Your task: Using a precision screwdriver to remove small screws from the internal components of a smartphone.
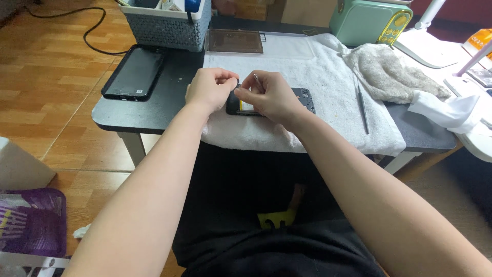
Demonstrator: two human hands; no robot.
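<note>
Lying flat, dark opened phone (302,97)

Both hands (241,95) close together (fingers pinched)

Home repair bench: towel-covered table (154,110), spare phone (134,73), parts basket (166,25).

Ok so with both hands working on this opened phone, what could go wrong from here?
The opened phone lies near the table's front edge on a loose white towel; a tug could slide it off. The thin metal tool in the right hand might slip and scratch inner parts. The left hand covers one end, hiding small pieces that could drop.
</note>
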